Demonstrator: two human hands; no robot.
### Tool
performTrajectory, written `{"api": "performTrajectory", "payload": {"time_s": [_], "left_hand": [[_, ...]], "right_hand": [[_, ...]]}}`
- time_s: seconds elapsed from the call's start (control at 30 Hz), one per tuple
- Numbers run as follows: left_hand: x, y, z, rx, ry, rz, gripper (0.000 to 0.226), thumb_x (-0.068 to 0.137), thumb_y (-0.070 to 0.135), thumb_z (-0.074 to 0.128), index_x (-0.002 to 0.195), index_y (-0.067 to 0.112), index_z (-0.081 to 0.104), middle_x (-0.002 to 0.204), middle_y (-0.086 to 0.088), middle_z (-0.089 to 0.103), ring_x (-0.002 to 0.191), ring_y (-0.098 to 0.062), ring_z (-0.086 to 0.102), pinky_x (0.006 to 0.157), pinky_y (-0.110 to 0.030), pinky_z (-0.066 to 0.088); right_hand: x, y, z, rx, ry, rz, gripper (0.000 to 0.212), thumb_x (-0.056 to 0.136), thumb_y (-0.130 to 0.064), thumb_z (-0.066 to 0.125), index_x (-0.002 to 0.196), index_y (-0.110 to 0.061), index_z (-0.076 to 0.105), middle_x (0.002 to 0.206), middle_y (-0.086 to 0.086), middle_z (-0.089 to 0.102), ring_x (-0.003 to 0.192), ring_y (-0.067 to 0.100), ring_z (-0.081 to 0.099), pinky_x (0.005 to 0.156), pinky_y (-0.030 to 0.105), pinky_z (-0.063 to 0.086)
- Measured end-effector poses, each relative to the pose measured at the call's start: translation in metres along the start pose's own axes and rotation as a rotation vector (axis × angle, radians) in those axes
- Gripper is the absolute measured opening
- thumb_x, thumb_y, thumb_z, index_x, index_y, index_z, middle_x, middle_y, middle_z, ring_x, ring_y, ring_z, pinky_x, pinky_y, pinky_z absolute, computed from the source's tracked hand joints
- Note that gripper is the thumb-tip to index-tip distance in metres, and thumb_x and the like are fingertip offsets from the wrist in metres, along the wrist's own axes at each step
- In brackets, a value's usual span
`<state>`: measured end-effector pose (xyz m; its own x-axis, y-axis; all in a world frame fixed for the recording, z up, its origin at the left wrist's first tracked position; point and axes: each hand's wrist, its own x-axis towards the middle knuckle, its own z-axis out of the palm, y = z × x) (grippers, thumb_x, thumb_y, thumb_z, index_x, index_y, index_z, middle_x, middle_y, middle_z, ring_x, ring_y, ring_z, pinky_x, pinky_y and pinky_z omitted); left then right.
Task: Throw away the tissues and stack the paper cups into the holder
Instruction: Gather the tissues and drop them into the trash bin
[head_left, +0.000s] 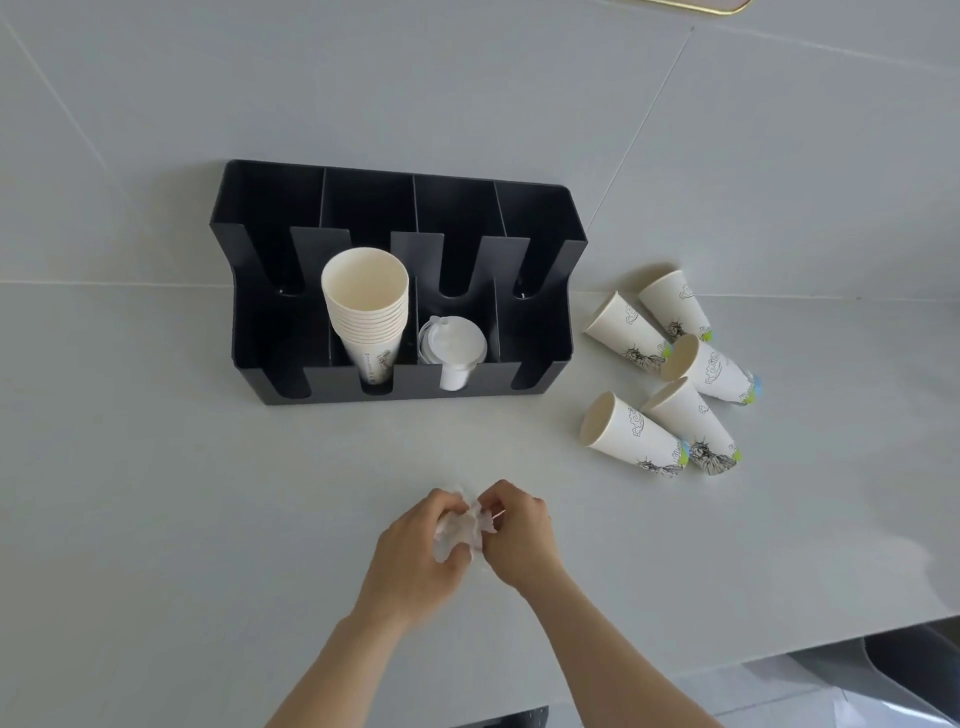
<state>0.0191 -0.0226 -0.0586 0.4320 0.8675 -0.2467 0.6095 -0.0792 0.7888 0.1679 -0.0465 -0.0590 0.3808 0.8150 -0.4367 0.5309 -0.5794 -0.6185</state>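
A crumpled white tissue (462, 527) is bunched between my left hand (415, 551) and my right hand (519, 530), both closed on it just above the counter, near the front middle. Behind them stands the black cup holder (270, 332) with several compartments. A stack of paper cups (366, 306) leans in its second slot from the left. White lids (452, 345) fill the slot to the right of that. Several loose paper cups (631, 439) with printed drawings lie on their sides on the counter to the right of the holder.
The pale grey counter (208, 519) meets a tiled wall behind the holder. Its front edge runs along the lower right, with a dark bin-like shape (904, 670) below it. A gold-rimmed object (701, 5) shows at the top edge.
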Motion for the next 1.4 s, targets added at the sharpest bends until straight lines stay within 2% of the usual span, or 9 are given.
{"api": "performTrajectory", "payload": {"time_s": [0.13,0.3,0.47,0.63,0.73,0.83,1.0,1.23,1.4], "left_hand": [[-0.004,-0.005,0.002,0.026,0.053,0.046,0.017,0.087,0.028,0.073,0.096,0.036,0.061,0.091,0.026,0.061,0.080,0.013,0.054,0.065,-0.012,0.039],[-0.004,-0.013,0.003,0.013,0.170,-0.040,0.024,0.080,0.013,0.077,0.080,0.032,0.062,0.083,0.018,0.062,0.072,0.001,0.058,0.059,-0.012,0.036],[-0.003,0.000,0.000,-0.155,0.248,-0.151,0.038,0.077,0.009,0.079,0.097,0.030,0.054,0.076,0.020,0.072,0.075,-0.001,0.066,0.062,-0.024,0.049],[-0.003,0.007,0.004,-0.296,0.146,-0.160,0.028,0.080,0.007,0.076,0.089,0.034,0.074,0.090,0.021,0.075,0.083,0.002,0.071,0.070,-0.017,0.053],[-0.007,0.015,0.004,-0.330,0.103,-0.131,0.034,0.079,0.006,0.079,0.102,0.031,0.076,0.113,0.016,0.065,0.094,0.006,0.066,0.074,-0.012,0.054],[-0.016,0.027,0.010,-0.346,0.073,-0.113,0.052,0.074,0.005,0.085,0.116,0.032,0.072,0.128,0.020,0.055,0.105,0.007,0.063,0.087,-0.022,0.059],[-0.022,0.056,0.029,-0.216,0.268,-0.105,0.036,0.079,0.011,0.081,0.106,0.035,0.074,0.098,0.021,0.075,0.095,-0.002,0.069,0.082,-0.023,0.057],[-0.040,0.069,0.045,-0.222,0.456,-0.253,0.027,0.085,0.009,0.078,0.094,0.035,0.075,0.086,0.023,0.074,0.083,-0.004,0.070,0.068,-0.018,0.055],[-0.067,0.059,0.038,-0.328,0.615,-0.391,0.025,0.084,0.018,0.081,0.097,0.033,0.065,0.089,0.016,0.076,0.082,-0.001,0.071,0.071,-0.025,0.059]], "right_hand": [[-0.003,-0.002,-0.008,0.196,-0.081,0.108,0.019,0.079,0.002,0.068,0.091,-0.012,0.075,0.085,-0.001,0.073,0.069,0.013,0.067,0.060,0.028,0.058],[-0.012,-0.009,-0.014,0.403,-0.247,0.138,0.041,0.080,0.005,0.060,0.098,-0.025,0.081,0.104,0.009,0.080,0.089,0.020,0.074,0.079,0.030,0.055],[-0.018,-0.008,-0.014,0.446,-0.290,0.076,0.051,0.073,0.004,0.081,0.118,-0.019,0.074,0.117,0.004,0.076,0.084,0.010,0.076,0.079,0.024,0.058],[-0.016,-0.002,-0.031,0.328,-0.206,-0.027,0.027,0.073,-0.007,0.087,0.096,-0.021,0.084,0.097,0.010,0.079,0.068,0.017,0.073,0.060,0.018,0.053],[-0.011,0.004,-0.045,0.412,-0.199,-0.054,0.014,0.078,0.000,0.081,0.087,-0.010,0.084,0.094,0.020,0.077,0.081,0.039,0.074,0.065,0.023,0.062],[-0.006,0.010,-0.057,0.450,-0.239,-0.061,0.013,0.083,0.002,0.073,0.085,-0.008,0.083,0.091,0.023,0.077,0.085,0.040,0.075,0.069,0.030,0.065],[-0.001,0.020,-0.083,0.402,-0.408,-0.079,0.016,0.087,0.000,0.065,0.091,-0.005,0.080,0.091,0.022,0.078,0.068,0.018,0.071,0.069,0.029,0.060],[-0.001,0.022,-0.091,0.419,-0.586,-0.157,0.007,0.089,-0.022,0.077,0.087,-0.027,0.080,0.106,0.003,0.077,0.089,0.004,0.070,0.077,0.016,0.051],[-0.010,0.012,-0.067,0.359,-0.685,-0.234,0.034,0.078,-0.014,0.086,0.108,-0.030,0.078,0.134,-0.011,0.062,0.107,0.011,0.071,0.086,0.023,0.058]]}}
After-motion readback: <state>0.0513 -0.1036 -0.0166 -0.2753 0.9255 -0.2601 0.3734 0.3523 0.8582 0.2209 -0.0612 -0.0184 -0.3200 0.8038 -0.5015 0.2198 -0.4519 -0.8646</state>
